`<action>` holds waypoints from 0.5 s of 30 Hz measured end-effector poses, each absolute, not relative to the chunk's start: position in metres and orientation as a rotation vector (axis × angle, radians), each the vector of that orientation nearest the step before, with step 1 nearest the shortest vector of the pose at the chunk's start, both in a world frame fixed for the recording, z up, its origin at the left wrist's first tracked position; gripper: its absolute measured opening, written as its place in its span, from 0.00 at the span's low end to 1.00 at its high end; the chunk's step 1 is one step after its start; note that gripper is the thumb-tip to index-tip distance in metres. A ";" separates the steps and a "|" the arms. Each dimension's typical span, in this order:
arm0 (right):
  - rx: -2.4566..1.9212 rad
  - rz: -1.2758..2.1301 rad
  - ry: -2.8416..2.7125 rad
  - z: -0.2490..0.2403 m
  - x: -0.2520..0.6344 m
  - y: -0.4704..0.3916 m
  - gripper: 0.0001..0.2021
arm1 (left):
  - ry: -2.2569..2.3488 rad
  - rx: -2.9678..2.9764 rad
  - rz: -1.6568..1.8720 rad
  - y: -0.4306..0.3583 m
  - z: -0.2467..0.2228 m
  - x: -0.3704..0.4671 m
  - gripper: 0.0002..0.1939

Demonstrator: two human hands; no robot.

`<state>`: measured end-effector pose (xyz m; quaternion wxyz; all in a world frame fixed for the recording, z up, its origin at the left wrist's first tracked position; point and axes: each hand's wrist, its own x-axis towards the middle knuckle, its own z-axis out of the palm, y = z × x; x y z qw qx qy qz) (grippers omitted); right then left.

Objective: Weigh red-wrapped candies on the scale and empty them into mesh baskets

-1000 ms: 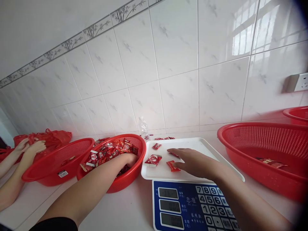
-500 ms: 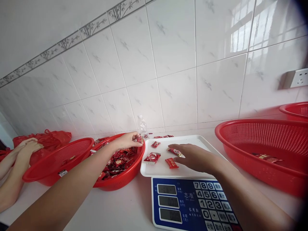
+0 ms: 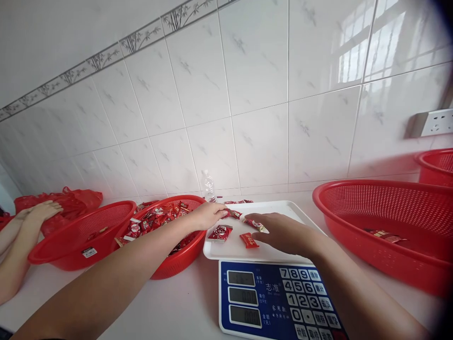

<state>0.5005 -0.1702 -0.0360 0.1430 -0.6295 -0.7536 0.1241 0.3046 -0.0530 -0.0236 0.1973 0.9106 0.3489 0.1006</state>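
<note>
My left hand (image 3: 209,216) is over the left edge of the white scale tray (image 3: 283,210), its fingers pinched beside red wrapped packets (image 3: 233,214); what they hold is too small to make out. On the tray's right part, my right hand (image 3: 274,229) hovers palm down, fingers apart, next to a red and cream packet (image 3: 255,225). A red and white packet (image 3: 220,233) and a small red packet (image 3: 249,240) lie nearer the front. Left of the tray stands a red basket (image 3: 177,269) full of red packets, partly behind my left arm.
The blue scale panel (image 3: 272,302) adjoins the tray's front. A large red basket (image 3: 375,198) stands right, another (image 3: 71,236) left. A clear bottle (image 3: 208,186) is by the wall. Another person's hands (image 3: 44,212) rest beside red bags (image 3: 83,200) at far left.
My left hand has moved right and slightly down, from above the full basket to the tray's left edge. My right hand has stayed over the tray. The view has shifted slightly.
</note>
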 end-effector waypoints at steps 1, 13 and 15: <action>-1.822 0.353 -2.175 -0.036 0.501 -0.170 0.24 | 1.007 2.562 0.330 -0.053 -0.023 0.304 0.14; -1.848 0.371 -2.212 -0.047 0.492 -0.161 0.25 | 1.638 2.401 0.294 -0.016 -0.042 0.232 0.16; -1.838 0.375 -2.211 -0.046 0.490 -0.162 0.25 | 1.635 2.359 0.132 -0.019 -0.053 0.222 0.21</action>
